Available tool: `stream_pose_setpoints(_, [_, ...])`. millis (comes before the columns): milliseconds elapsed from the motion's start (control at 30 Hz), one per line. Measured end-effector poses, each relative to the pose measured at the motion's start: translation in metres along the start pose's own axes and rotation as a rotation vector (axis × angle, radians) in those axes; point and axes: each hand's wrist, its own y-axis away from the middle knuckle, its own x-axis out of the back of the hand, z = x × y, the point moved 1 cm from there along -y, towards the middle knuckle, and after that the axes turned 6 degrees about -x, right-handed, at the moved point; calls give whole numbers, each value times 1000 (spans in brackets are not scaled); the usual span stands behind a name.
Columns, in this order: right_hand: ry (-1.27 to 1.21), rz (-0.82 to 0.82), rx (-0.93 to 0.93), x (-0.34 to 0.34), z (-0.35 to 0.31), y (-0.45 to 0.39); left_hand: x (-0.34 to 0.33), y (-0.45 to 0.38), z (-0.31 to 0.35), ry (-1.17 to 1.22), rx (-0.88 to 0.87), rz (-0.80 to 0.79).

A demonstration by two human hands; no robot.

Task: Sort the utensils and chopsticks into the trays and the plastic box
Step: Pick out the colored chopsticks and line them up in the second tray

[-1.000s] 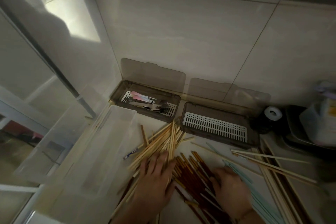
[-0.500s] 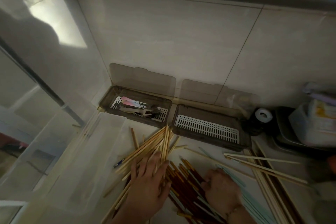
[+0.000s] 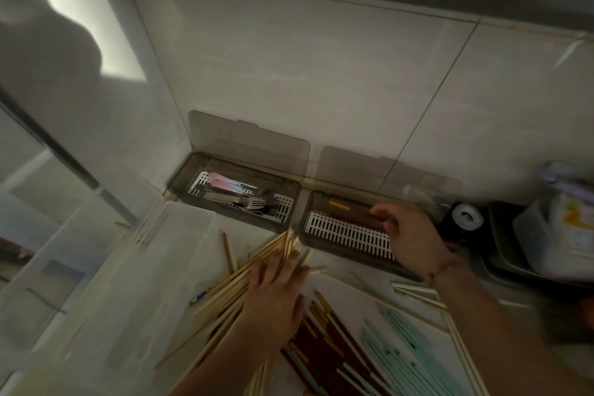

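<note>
Dark brown chopsticks, yellow-tipped, are lying inside the right tray, pinched by the right hand; the left hand is pressing flat, fingers spread, on pale chopsticks.

Plastic box seemingly open; chopsticks alongside

The right hand holds dark chopsticks over the right tray, in the middle right. The left hand rests flat on the tan chopsticks, low in the middle. Forks lie in the left tray
</note>
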Motion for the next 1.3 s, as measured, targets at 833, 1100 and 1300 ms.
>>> stream_pose_setpoints(833, [145, -93, 4, -55, 23, -33, 22, -12, 8, 25, -7, 123])
stream_pose_setpoints(1100, [222, -60, 228, -35, 43, 37, 25, -28, 11, 115, -97, 105])
stream_pose_setpoints(1300, [221, 280, 388, -38, 55, 88, 24, -26, 9, 113, -106, 135])
